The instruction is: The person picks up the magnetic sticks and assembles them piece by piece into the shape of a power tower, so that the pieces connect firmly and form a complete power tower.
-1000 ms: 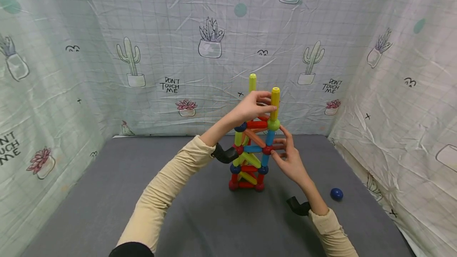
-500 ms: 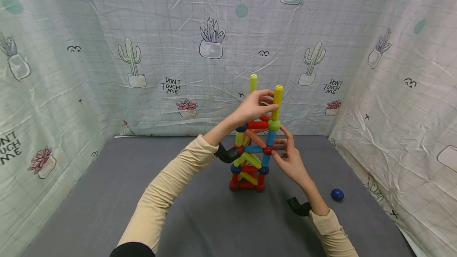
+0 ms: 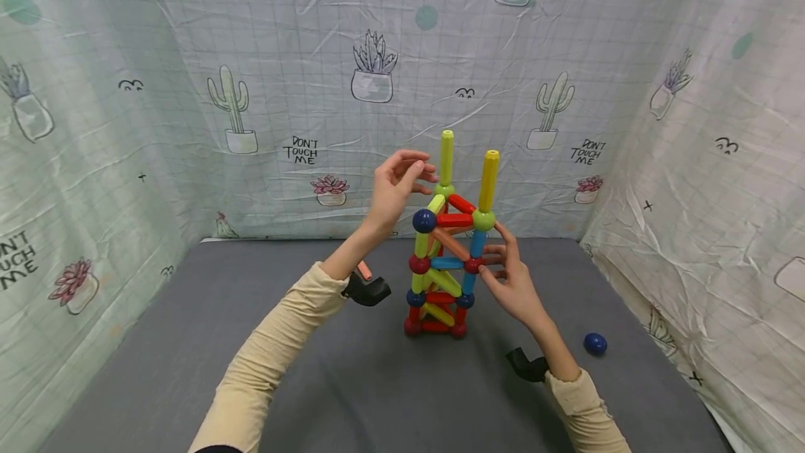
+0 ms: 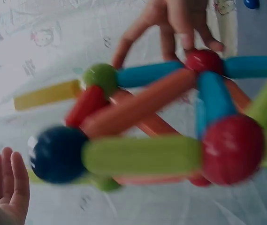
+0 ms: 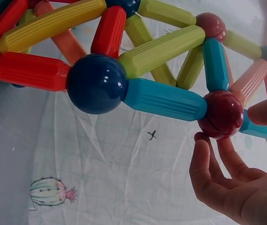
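Observation:
A tower of coloured magnetic sticks and balls [image 3: 445, 263] stands upright on the table. A yellow stick [image 3: 488, 182] rises from the green ball [image 3: 483, 220] at its top right, and a lime stick [image 3: 446, 158] rises from the back green ball [image 3: 444, 190]. My left hand [image 3: 395, 186] hovers left of the tower's top, apart from it and holding nothing; its fingers look extended in the left wrist view. On the tower's right side, my right hand [image 3: 511, 283] holds a red ball [image 5: 221, 115] between thumb and fingertips, with other fingers reaching behind.
A loose blue ball [image 3: 595, 344] lies on the grey table [image 3: 352, 390] at right. Partly hidden behind the left forearm is an orange stick [image 3: 365, 270]. A printed cloth [image 3: 283, 103] hangs behind and along both sides.
My left hand has let go of the yellow stick and drawn back to the left. The yellow stick tilted slightly right, then stayed standing. The right hand keeps its place.

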{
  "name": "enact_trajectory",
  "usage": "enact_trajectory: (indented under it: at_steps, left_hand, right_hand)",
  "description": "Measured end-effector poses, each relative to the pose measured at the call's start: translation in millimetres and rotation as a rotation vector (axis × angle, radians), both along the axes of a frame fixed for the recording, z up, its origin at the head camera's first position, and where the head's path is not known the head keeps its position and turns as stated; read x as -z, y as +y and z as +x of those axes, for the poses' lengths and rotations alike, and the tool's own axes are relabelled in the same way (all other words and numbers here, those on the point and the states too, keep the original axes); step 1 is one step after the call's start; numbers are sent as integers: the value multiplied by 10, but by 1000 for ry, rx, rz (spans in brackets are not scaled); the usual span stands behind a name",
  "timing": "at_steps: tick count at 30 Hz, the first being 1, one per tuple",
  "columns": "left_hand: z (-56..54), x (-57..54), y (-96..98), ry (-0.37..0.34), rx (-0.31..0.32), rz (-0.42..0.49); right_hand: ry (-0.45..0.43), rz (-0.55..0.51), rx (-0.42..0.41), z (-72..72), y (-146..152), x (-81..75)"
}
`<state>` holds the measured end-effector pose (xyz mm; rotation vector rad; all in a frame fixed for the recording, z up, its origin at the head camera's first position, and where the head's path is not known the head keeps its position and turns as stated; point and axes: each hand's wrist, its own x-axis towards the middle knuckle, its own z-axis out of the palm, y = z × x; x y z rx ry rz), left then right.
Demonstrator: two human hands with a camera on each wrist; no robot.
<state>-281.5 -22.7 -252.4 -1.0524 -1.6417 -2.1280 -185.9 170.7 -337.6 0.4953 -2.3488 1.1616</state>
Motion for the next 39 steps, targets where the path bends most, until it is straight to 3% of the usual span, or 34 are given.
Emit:
enact_trajectory:
  at_steps: [3,7,12,16,20,23,26,29,33,39]
  left_hand:
    - [-116,189,-137,-56,-79,31]
    - [-320,488,-296,-122,-175,6]
    - [-609,894,-439,-80,-358,-94]
    - [-841,1224,-578,30,-531,-307]
    - [-988,1496,-750,174,-660,-642]
    - [-1048,1664,-863,253,-667,-925]
    - [-1093,1789,-935,319,-633,-1199]
    - [-1130,1867,-965,408,-601,-1391]
    - [-1170,1947,-962,538,-560,-1534]
    - [-1165,2062,-958,670,-522,-1694]
  right_hand:
    - [1,-2,-1,4,-5,-2]
    - [-7,-10,2,2,-10,-2]
    - [-10,-5,8,3,-12,0]
    - [-16,-10,5,7,-10,0]
    - [-17,-5,2,4,-5,1]
    - [-23,-3,-2,1,0,4]
    - [-23,-3,-5,1,2,4]
    - [-17,-1,-5,3,2,-2]
    - [-18,-1,-3,1,2,-9]
    - [-16,1,-6,1,6,-5]
